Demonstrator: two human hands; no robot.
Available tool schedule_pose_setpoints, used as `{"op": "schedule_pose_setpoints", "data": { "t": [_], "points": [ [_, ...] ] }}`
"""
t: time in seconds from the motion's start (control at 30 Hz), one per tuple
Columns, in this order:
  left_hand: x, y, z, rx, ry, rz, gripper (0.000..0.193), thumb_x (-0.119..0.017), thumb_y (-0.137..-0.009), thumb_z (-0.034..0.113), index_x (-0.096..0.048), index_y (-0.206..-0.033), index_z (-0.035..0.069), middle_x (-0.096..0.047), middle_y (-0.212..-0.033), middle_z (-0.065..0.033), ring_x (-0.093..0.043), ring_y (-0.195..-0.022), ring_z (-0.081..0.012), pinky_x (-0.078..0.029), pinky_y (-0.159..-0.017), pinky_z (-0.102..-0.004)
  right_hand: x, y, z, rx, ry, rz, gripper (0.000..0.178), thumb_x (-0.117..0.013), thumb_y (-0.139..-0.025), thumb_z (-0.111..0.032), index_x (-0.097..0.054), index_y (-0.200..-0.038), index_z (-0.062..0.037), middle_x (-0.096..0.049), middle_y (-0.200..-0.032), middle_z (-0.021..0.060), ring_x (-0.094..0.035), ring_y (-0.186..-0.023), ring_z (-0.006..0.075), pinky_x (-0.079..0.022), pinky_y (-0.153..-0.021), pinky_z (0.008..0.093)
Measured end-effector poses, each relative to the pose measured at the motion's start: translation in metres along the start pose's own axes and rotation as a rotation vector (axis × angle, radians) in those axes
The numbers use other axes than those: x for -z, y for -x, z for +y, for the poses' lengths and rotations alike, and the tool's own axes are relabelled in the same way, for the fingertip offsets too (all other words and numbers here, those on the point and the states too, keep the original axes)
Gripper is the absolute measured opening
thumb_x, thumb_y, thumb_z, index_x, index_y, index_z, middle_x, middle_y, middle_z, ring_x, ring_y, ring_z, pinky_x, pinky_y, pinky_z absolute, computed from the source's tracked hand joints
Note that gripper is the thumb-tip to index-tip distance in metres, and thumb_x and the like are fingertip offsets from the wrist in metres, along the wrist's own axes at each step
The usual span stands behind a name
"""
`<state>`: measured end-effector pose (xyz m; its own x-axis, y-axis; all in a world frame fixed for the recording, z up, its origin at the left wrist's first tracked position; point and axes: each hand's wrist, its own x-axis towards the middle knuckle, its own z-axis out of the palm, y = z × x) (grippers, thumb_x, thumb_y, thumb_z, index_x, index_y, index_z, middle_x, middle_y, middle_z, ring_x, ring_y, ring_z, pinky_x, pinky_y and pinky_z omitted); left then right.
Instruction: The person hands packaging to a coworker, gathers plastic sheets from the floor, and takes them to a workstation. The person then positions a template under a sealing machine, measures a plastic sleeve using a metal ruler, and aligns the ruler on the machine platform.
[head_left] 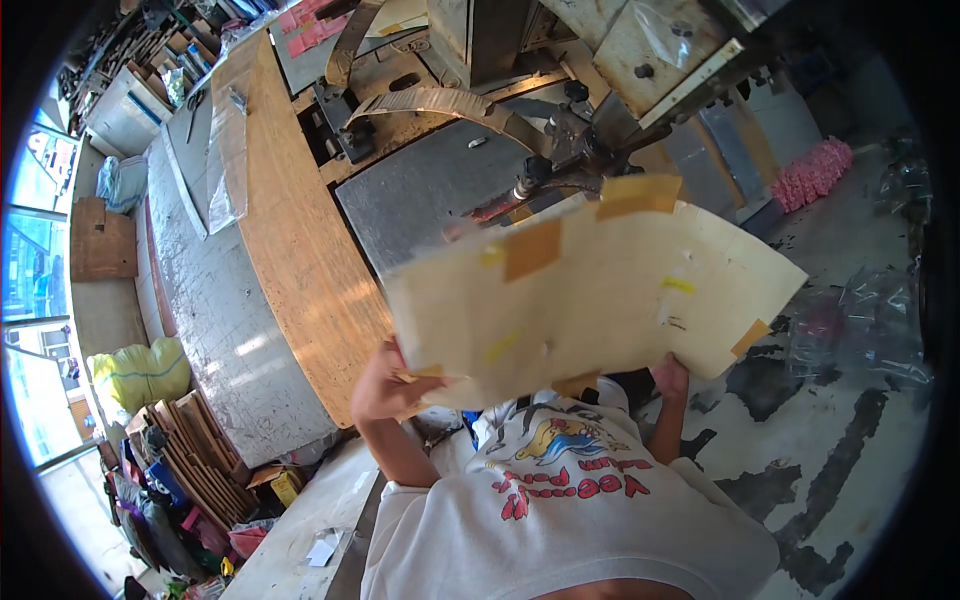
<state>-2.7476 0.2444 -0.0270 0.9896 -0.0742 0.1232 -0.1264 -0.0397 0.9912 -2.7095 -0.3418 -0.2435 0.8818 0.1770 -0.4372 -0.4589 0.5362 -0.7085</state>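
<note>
Sheet (590, 295) in both hands (383, 387) (671, 377), yellow sack (145, 374) — contents hidden

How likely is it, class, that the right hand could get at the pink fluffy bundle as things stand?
Probably not: the right hand appears busy holding the lower edge of the large cream sheet, which in this view spreads between it and the pink fluffy bundle.

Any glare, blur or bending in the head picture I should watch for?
Head view: bright window panes at left look washed out; sunlit patches lighten the long brown wooden board, whose edges bow in the fisheye; the large cream sheet with tan tape patches looks slightly blurred toward its left side; the corners go black.
</note>
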Motion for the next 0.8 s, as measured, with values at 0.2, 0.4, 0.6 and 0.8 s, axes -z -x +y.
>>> {"op": "schedule_pose_setpoints", "data": {
  "t": [0.2, 0.4, 0.6, 0.8],
  "points": [
    [0.05, 0.068, 0.008, 0.223, 0.07, 0.546, 0.026, -0.077, -0.077, -0.006, -0.067, -0.101, -0.002, -0.071, -0.095, -0.005, -0.066, -0.085, -0.0149, -0.054, -0.076, -0.03, -0.097, -0.069, -0.018, -0.001, -0.034, -0.423, 0.067, -0.07, -0.089, -0.023, -0.038, -0.147, -0.0094, -0.043, -0.149, 0.0098, -0.037, -0.139, 0.029, -0.036, -0.109, 0.0498],
    [0.098, 0.133, 0.003, 0.229, -0.083, 0.971, 0.031, -0.077, -0.082, 0.003, -0.063, -0.109, -0.002, -0.07, -0.095, -0.0057, -0.065, -0.083, -0.0128, -0.053, -0.076, -0.0282, -0.211, -0.118, 0.002, -0.039, 0.075, -0.598, 0.05, -0.073, -0.088, -0.015, -0.053, -0.133, -0.011, -0.06, -0.127, 0.0052, -0.056, -0.119, 0.0216, -0.047, -0.096, 0.0368],
    [0.181, 0.199, -0.03, 0.297, 0.03, 1.125, 0.036, -0.076, -0.087, 0.016, -0.061, -0.115, 0.0, -0.069, -0.102, -0.0066, -0.066, -0.088, -0.014, -0.052, -0.078, -0.0282, -0.373, -0.097, 0.053, -0.314, 0.289, -0.543, 0.03, -0.066, -0.093, -0.012, -0.059, -0.122, -0.005, -0.064, -0.108, 0.0051, -0.063, -0.101, 0.0181, -0.058, -0.082, 0.0338],
    [0.255, 0.235, -0.12, 0.58, -0.096, 1.337, 0.034, -0.077, -0.085, 0.018, -0.067, -0.11, -0.002, -0.071, -0.09, -0.0051, -0.065, -0.073, -0.0122, -0.052, -0.065, -0.0259, -0.382, -0.081, 0.131, -0.505, 0.481, -0.527, 0.038, -0.064, -0.095, -0.02, -0.053, -0.126, -0.0009, -0.059, -0.118, 0.0095, -0.065, -0.102, 0.0227, -0.062, -0.075, 0.038]
  ]
}}
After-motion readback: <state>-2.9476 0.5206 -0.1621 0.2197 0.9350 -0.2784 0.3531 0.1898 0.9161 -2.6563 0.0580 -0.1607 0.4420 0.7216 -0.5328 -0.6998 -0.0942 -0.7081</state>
